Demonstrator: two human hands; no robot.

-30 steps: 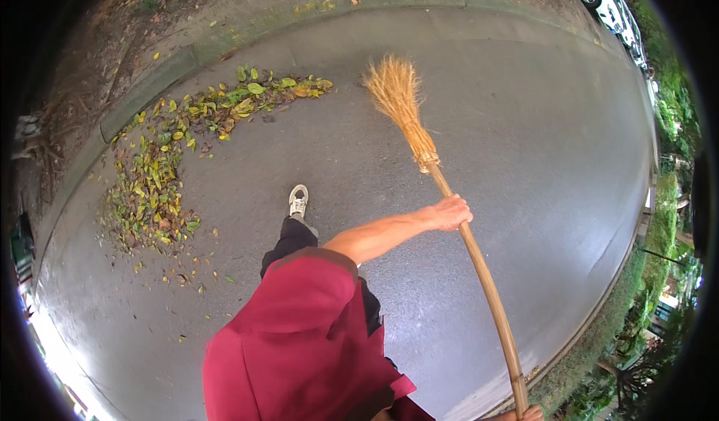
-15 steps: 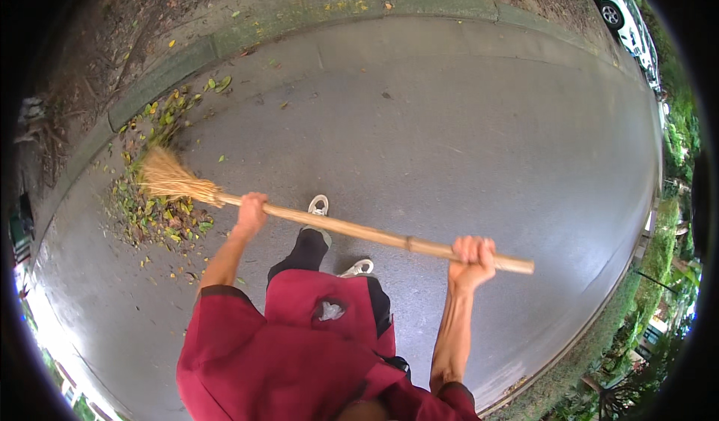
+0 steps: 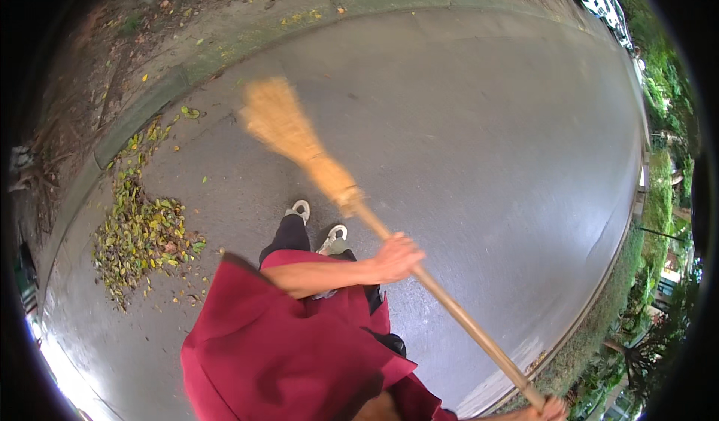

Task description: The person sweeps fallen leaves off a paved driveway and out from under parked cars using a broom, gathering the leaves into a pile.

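Note:
A straw broom (image 3: 281, 125) with a long bamboo handle slants across the view, its bristles toward the upper left and blurred by motion. The bristles are off to the right of the leaf pile. My left hand (image 3: 397, 258) is closed around the handle below the bristle binding, the forearm crossing in front of my body. My right hand (image 3: 553, 409) grips the handle's end at the lower right, partly cut by the picture's edge. A heap of yellow, green and brown leaves (image 3: 146, 234) lies on the asphalt at the left.
A stone kerb (image 3: 176, 84) curves along the left and far side, with bare soil and roots beyond. My shoes (image 3: 302, 210) stand on the grey road (image 3: 479, 166). A white car (image 3: 599, 2) is at the far right. Hedges (image 3: 629, 301) border the right side.
The broom has swung from the leaf pile up and to the right. My left hand has moved right with it; my right hand has dropped toward the lower right.

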